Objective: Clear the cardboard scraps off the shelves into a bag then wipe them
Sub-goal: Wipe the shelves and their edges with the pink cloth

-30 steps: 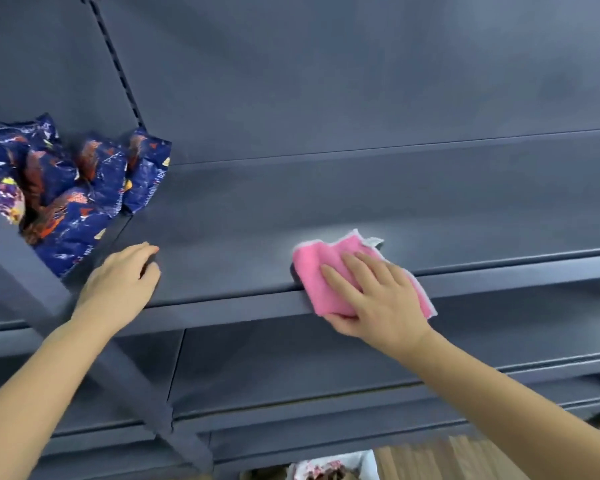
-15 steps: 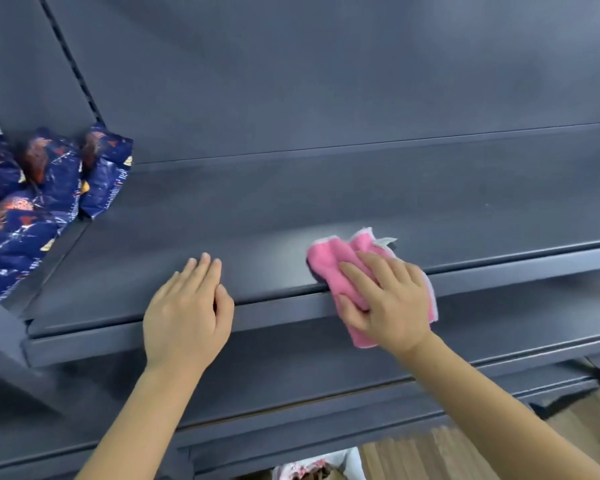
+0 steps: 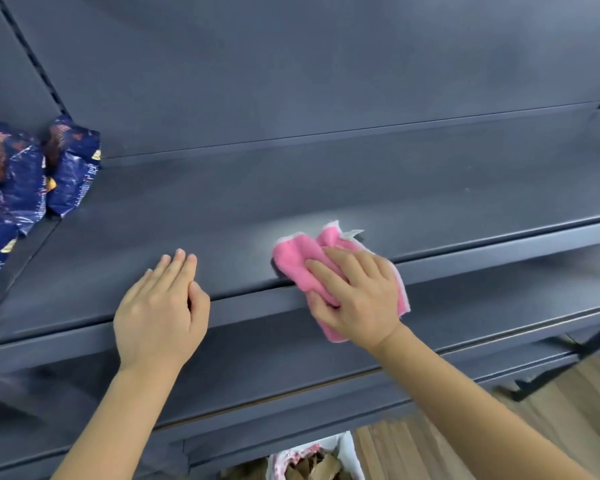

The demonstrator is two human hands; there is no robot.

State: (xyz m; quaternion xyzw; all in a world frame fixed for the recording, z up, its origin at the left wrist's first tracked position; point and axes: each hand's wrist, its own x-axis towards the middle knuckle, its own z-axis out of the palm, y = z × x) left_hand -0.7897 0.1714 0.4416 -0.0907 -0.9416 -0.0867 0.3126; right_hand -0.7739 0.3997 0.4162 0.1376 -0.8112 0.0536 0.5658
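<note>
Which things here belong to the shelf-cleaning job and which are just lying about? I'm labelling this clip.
Job:
shelf
pink cloth under the right hand
left hand, flat on the shelf edge
bag of cardboard scraps on the floor

Lying about:
blue snack packets at the shelf's left end

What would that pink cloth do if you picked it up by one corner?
The pink cloth would probably hang limp: it is bunched into soft folds under the right hand and droops over the shelf edge. It looks thin, so likely light.
</note>
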